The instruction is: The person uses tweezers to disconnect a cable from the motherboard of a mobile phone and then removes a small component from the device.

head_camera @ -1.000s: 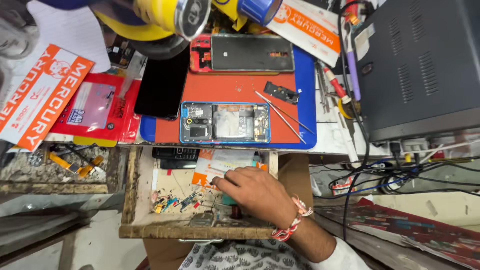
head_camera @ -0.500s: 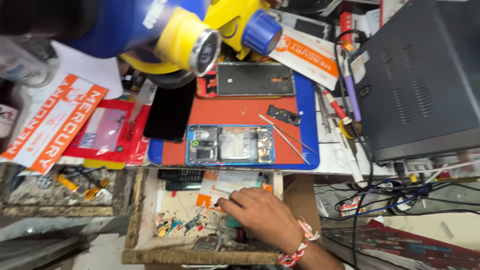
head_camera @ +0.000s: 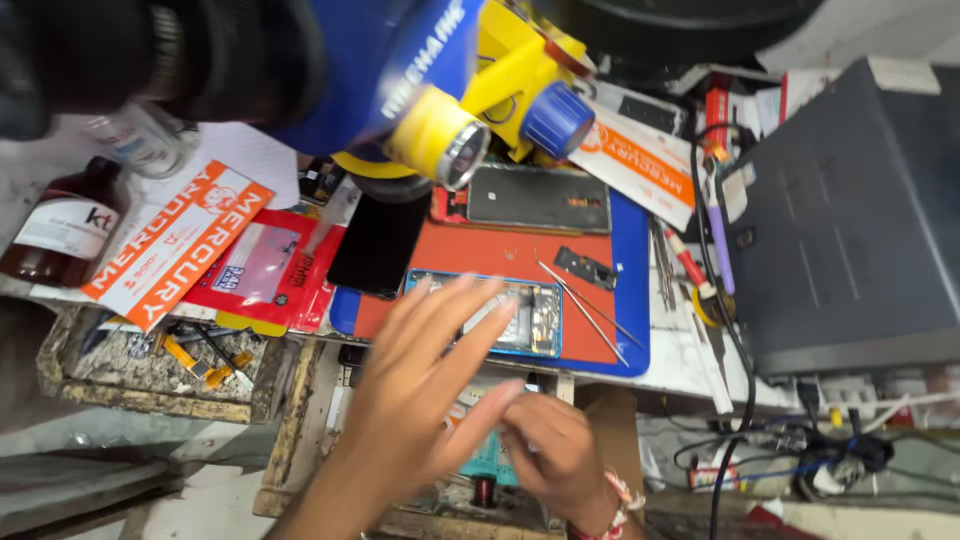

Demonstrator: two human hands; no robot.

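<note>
My left hand (head_camera: 420, 400) is raised and blurred, fingers spread and empty, above the open wooden drawer (head_camera: 300, 420) and the near edge of the orange mat (head_camera: 500, 255). Its fingertips overlap the opened phone (head_camera: 535, 320) lying on that mat. My right hand (head_camera: 555, 450), with a beaded bracelet at the wrist, is down in the drawer with curled fingers; anything under them is hidden. Thin tweezers (head_camera: 585, 310) and a small black part (head_camera: 585, 268) lie on the mat to the right of the phone.
A black phone screen (head_camera: 378, 245) and another phone body (head_camera: 540, 198) lie at the mat's far side. A blue and yellow device (head_camera: 450, 140) hangs overhead. To the right are a grey box (head_camera: 850, 230) and cables (head_camera: 800, 450); to the left, a brown bottle (head_camera: 60, 225) and a dirty tray (head_camera: 150, 370).
My left hand has come into view over the drawer and the mat's near edge. My right hand has stayed in the drawer and curled its fingers. The camera has moved closer.
</note>
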